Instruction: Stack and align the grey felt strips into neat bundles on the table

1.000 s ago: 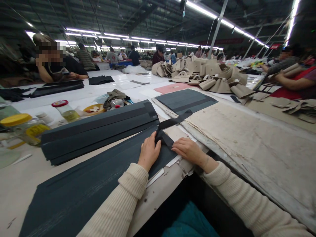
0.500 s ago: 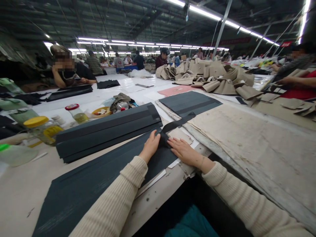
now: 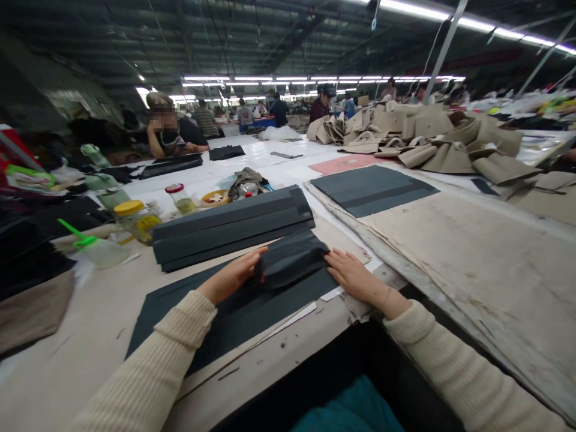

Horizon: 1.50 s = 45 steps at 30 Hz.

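Observation:
A wide black strip with a soft sheen spans my two hands over a long dark grey-green panel on the table in front of me. At its left end my left hand grips it, thumb below and fingers above. My right hand holds its right end near the panel's right edge, fingers close together and mostly straight. The strip's middle bulges slightly; whether it touches the panel there I cannot tell. Just beyond lies a stack of similar dark panels.
Behind the stack stand a yellow-lidded jar, a red-lidded jar and a green-spouted squeeze bottle. Another dark panel rests on a pale board at right. Beige pieces are heaped behind. A co-worker sits at far left.
My left hand has moved left, away from my right hand, drawing out the black strip that trailed beyond the panel's right end. The view has turned left.

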### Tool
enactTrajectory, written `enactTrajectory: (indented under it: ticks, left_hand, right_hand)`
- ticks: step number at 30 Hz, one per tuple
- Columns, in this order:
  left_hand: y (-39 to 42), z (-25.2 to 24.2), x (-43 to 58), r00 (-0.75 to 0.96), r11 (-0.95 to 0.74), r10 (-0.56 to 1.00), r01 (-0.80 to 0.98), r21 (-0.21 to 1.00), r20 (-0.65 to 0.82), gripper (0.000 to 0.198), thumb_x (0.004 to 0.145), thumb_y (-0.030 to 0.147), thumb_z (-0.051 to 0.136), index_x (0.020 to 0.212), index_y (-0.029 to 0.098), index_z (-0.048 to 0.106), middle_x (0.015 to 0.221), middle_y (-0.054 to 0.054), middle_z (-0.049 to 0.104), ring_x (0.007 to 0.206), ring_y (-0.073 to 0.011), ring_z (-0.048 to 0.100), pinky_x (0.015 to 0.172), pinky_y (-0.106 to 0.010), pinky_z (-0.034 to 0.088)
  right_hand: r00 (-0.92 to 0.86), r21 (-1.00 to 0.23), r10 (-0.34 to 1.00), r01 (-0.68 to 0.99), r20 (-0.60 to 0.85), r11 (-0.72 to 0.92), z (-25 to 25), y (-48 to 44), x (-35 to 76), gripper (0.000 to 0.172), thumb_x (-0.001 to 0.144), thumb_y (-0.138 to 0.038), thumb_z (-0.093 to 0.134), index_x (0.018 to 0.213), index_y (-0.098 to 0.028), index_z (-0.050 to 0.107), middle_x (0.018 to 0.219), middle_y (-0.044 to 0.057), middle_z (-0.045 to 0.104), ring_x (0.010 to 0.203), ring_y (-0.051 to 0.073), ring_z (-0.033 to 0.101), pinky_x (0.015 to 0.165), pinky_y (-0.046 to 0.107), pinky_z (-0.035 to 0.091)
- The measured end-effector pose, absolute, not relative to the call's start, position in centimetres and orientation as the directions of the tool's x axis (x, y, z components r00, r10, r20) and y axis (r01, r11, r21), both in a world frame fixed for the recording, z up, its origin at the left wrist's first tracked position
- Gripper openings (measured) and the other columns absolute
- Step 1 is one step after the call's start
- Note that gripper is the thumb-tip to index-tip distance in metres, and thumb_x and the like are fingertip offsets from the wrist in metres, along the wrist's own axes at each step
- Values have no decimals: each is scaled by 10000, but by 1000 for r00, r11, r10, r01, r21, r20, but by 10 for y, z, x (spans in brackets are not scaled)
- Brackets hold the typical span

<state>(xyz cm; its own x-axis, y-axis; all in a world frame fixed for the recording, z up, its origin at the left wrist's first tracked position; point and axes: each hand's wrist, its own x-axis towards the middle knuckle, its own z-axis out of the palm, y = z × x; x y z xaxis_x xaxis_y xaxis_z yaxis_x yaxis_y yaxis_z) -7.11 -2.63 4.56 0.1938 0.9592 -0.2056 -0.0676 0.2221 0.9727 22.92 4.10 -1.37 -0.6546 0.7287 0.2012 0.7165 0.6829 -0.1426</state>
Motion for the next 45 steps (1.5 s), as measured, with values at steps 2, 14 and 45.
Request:
enactTrajectory:
  ticks: [2,14,45]
  left_hand:
    - [-51,44,-96,135,255,957,24,967,-256,534,813,501,432,1235,177,471,718,-28,630,636,-147,540,677,-282,407]
    - [-174,58,-183,-218,319,946,481,816,-241,546,832,563,266,1054,212,621,735,-39,655,950,-226,535,915,-346,334]
    - [-214,4,-200,-585,373,798,667,645,145,460,759,368,459,1183,189,441,959,-43,486,732,-146,527,721,-303,468]
  right_hand:
    - [-662,-144,719,707,212,693,-17,42,230,450,901,-329,257,1319,-211,371,1375,43,353,1268,217,303,1011,438,284]
    - [-692,-108,670,670,270,735,-37,55,238,485,882,-387,249,1300,-191,395,1357,60,381,1254,233,328,986,439,332]
    - [-704,-125,656,650,272,750,-44,62,243,500,871,-397,267,1320,-201,366,1356,71,384,1250,230,336,992,446,328]
